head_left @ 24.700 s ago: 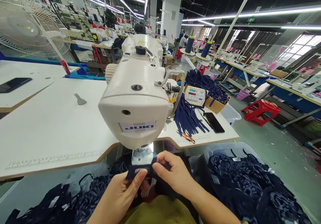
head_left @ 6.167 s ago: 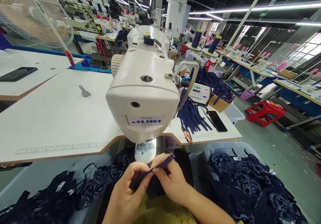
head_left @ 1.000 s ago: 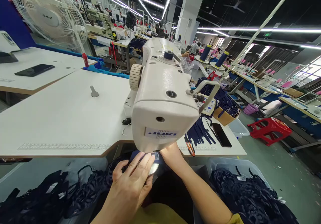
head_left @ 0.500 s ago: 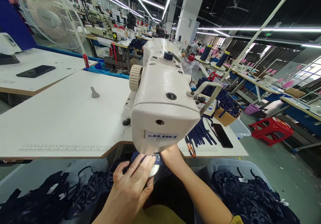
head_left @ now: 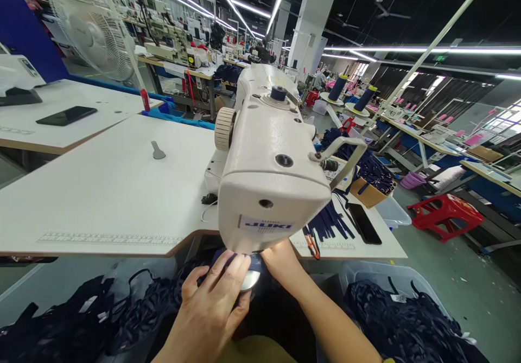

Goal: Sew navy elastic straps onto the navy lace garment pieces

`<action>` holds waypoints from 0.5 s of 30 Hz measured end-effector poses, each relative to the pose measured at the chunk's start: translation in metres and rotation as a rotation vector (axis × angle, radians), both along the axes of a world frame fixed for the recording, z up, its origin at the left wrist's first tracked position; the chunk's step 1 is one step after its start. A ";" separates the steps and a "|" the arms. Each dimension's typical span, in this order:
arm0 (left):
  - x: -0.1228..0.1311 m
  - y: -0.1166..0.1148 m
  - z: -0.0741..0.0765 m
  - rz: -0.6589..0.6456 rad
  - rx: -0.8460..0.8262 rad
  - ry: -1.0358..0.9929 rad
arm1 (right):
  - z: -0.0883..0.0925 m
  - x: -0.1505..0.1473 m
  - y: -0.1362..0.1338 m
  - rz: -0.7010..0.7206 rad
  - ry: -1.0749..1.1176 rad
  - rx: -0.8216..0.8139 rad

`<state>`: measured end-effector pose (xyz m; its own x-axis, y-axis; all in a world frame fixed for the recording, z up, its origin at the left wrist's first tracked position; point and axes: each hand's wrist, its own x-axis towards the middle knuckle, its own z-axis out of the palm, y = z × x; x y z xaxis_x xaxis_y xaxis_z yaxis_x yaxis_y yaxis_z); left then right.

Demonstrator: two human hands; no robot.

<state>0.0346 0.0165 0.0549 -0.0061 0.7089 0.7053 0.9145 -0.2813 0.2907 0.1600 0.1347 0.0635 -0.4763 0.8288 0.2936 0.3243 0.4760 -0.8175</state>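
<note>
1 navy cloth pc. (head_left: 255, 264): lay just below machine head (head_left: 272, 195), long axis approx. L–R, right of L fingertips. L hand (head_left: 210, 306) nearer: fingers part-spread, tips on cloth. R hand (head_left: 285, 262): tips hidden, grip couldn't be told.
2 clear bins, L (head_left: 38, 280) & R (head_left: 411, 276) of head: held dk. garments.
1 carton (head_left: 368, 193), R rear: held navy straps (head_left: 372, 170).

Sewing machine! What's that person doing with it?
The person has both hands at the front of the white sewing machine. The left hand lies with its fingers on dark blue cloth, just under the machine's head. The right hand is close by, but its fingertips are hidden. Dark blue straps lie on the table to the right, near a black phone.
</note>
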 end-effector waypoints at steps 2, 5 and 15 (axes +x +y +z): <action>-0.002 0.000 0.000 0.011 0.000 -0.012 | -0.002 0.000 -0.001 -0.012 0.006 -0.003; -0.005 0.001 0.005 0.016 0.023 0.031 | -0.008 0.001 -0.003 -0.041 -0.011 -0.031; -0.003 0.001 -0.001 -0.021 0.023 -0.016 | -0.047 0.019 -0.013 -0.279 0.164 -0.092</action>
